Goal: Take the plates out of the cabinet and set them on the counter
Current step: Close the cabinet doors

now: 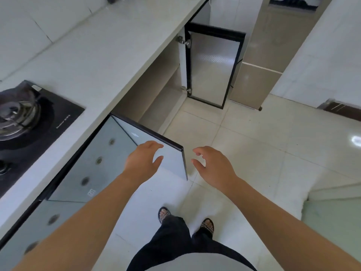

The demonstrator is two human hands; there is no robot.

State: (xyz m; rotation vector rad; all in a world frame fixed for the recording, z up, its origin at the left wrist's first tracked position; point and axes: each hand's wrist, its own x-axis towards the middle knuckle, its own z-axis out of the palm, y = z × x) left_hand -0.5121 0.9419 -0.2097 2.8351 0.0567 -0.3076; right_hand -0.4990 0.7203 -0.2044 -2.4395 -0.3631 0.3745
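Note:
The cabinet [162,106] under the white counter [109,47] stands with both doors swung out. Its near glass door [172,161] juts toward me, and the far door [213,65] stands open beyond it. I see a beige shelf and floor inside, but no plates; much of the interior is hidden under the counter. My left hand [142,159] hovers over the near door with fingers loosely spread, holding nothing. My right hand [213,163] hangs just right of that door's edge, fingers relaxed and apart, also holding nothing.
A black gas hob [41,118] with a metal burner sits on the counter at left. A row of grey glass cabinet fronts [93,169] runs below it. A tall beige unit [273,55] stands beyond the far door. My feet stand on pale floor tiles [263,145].

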